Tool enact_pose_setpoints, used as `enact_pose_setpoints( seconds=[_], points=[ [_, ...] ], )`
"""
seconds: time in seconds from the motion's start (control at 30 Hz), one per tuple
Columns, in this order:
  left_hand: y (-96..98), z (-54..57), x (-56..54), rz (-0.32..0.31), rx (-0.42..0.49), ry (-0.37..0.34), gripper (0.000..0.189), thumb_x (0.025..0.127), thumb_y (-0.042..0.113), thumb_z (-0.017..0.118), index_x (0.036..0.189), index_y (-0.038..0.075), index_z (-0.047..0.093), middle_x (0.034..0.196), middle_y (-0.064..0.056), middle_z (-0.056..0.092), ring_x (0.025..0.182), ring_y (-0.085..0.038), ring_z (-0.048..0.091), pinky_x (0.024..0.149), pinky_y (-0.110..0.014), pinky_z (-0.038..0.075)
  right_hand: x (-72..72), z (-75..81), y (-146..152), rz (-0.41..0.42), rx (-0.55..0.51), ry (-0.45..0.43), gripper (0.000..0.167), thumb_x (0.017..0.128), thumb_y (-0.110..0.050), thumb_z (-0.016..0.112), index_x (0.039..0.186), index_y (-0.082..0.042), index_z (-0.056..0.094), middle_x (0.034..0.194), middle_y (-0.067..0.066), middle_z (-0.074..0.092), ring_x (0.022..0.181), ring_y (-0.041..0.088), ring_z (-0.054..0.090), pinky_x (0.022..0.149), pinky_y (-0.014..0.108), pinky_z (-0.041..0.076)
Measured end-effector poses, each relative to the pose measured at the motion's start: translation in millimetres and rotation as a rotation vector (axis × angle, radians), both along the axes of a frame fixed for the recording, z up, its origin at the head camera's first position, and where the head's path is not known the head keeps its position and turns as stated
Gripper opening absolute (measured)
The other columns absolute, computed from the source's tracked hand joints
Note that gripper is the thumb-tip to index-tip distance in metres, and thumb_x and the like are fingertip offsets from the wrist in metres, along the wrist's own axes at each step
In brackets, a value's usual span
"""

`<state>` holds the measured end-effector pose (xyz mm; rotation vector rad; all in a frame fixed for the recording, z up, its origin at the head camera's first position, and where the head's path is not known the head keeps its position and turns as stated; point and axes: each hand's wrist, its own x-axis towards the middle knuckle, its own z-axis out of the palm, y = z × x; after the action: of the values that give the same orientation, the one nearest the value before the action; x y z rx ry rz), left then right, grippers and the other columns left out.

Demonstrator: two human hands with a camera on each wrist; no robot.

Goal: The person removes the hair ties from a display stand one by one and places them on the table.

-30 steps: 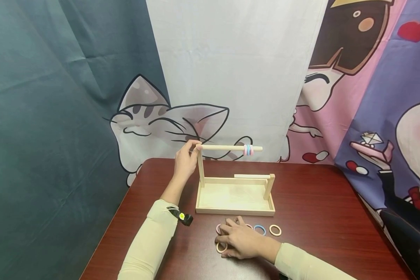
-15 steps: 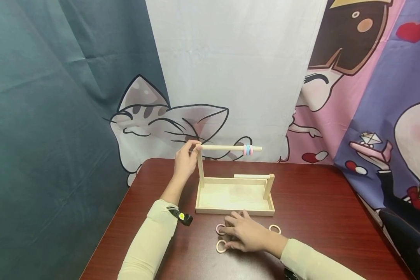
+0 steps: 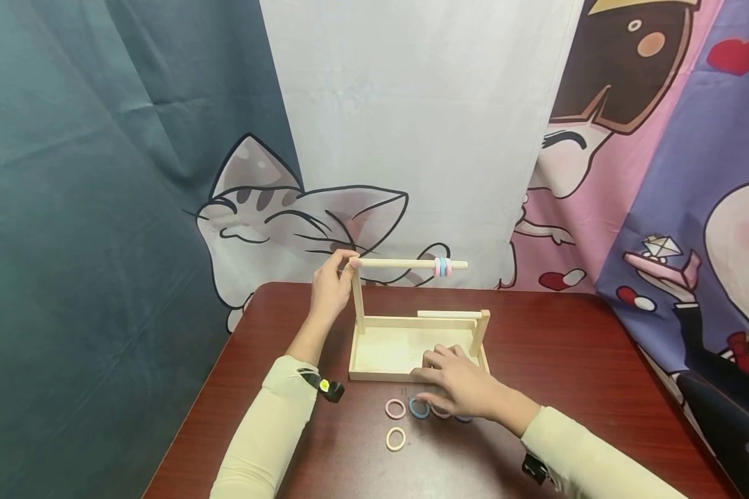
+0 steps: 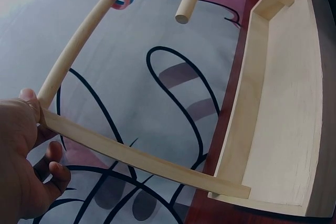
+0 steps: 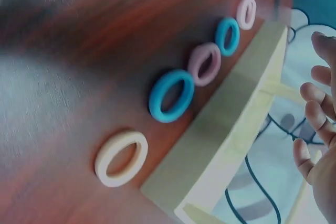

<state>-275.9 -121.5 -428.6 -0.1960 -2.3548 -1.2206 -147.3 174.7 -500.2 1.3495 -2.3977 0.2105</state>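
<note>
Left hand (image 3: 331, 287) pinching top of tall, square pale-wood post (image 3: 358, 305) at left end of rectangular pale-wood tray (image 3: 387, 346). Right hand (image 3: 462, 384) over tray's front wall, fingers loosely bent, nothing gripped! High above tray, long round wooden rod (image 3: 399, 263), pink-blue-pink ring trio (image 3: 442, 267) threaded near free end. Shorter round rod (image 3: 449, 314) lower, off short post (image 3: 479, 336) at tray's right. I see, before tray on dark-red table (image 3: 349, 450), left to right: pink ring (image 5: 240, 14), blue ring (image 5: 220, 38), second pink ring (image 5: 193, 64), second blue ring (image 5: 155, 103), cream ring (image 5: 101, 163). Another cream ring (image 3: 388, 439), farther from tray.
</note>
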Motion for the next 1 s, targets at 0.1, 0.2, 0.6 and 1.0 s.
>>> enact_pose_setpoints(
  seconds=[0.1,0.2,0.6,1.0],
  points=[
    [0.0,0.0,0.4,0.001,0.004,0.0,0.03,0.106,0.046,0.068,0.125,0.024,0.075,0.108,-0.006,0.079,0.081,-0.026,0.07,0.08,-0.049,0.056,-5.2,7.4,5,-0.003,-0.031,0.004,0.037,0.094,-0.042,0.088,0.124,-0.024,0.079,0.102,-0.009,0.061,0.095,0.012,0.055,0.079,0.033,0.04],
    [-0.1,-0.1,0.6,0.002,0.007,-0.003,0.029,0.106,0.045,0.069,0.125,0.024,0.076,0.108,-0.006,0.079,0.08,-0.026,0.069,0.079,-0.047,0.055,-9.4,15.9,10,-0.015,-0.069,-0.006,0.036,0.094,-0.039,0.089,0.124,-0.021,0.08,0.104,-0.007,0.063,0.098,0.013,0.058,0.078,0.033,0.042],
    [0.3,0.7,1.7,0.003,0.013,0.0,0.023,0.106,0.038,0.072,0.125,0.025,0.076,0.108,-0.006,0.078,0.077,-0.025,0.067,0.074,-0.043,0.052,-34.5,40.0,30,-0.148,-0.296,0.042,0.031,0.091,-0.029,0.091,0.116,-0.013,0.082,0.097,-0.001,0.066,0.089,0.017,0.055,0.075,0.035,0.041],
    [0.2,0.7,2.1,0.0,0.008,0.001,0.029,0.106,0.044,0.07,0.125,0.024,0.076,0.107,-0.006,0.078,0.075,-0.024,0.066,0.072,-0.042,0.051,-51.0,52.1,46,-0.23,-0.361,0.012,0.03,0.09,-0.023,0.092,0.117,-0.012,0.082,0.099,0.006,0.07,0.096,0.026,0.059,0.079,0.044,0.043]
  ],
)
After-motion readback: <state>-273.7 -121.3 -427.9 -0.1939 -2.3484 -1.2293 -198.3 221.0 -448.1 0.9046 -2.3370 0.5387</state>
